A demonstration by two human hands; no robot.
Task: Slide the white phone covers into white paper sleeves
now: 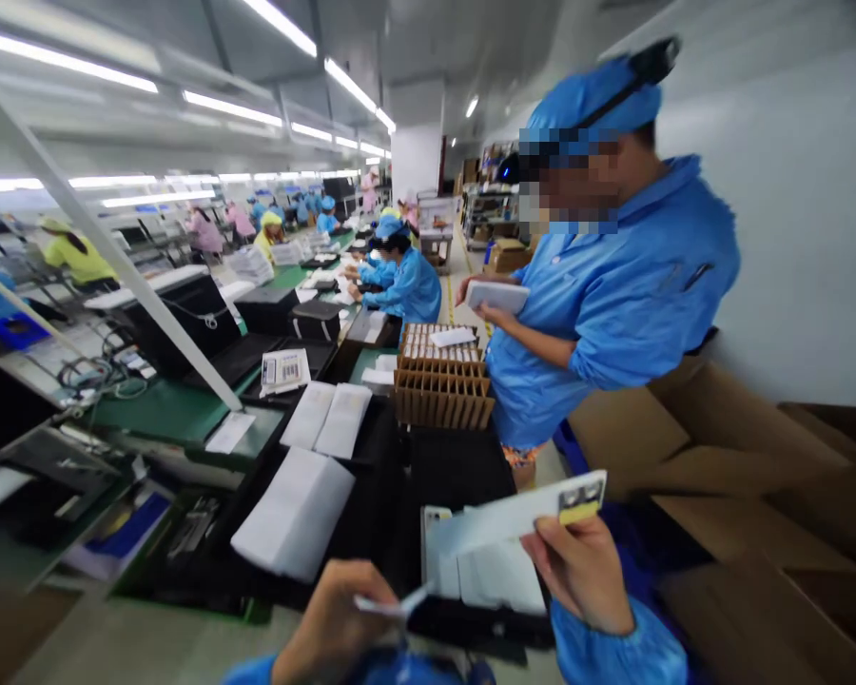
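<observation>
pinching a thin white panel [499, 519] in the right hand [583, 566], above a right-hand black tray [463, 464] of pale panels [499, 577]; pinching a white strip [415, 601] in the left hand [342, 609], near a left-hand black tray [381, 466] of white stacks [296, 514]; facing a cardboard divider box [442, 404] of white pieces [420, 344].

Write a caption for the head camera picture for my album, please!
The right hand holds a white strip, the left hand a thin white piece, near a person in blue.
</observation>
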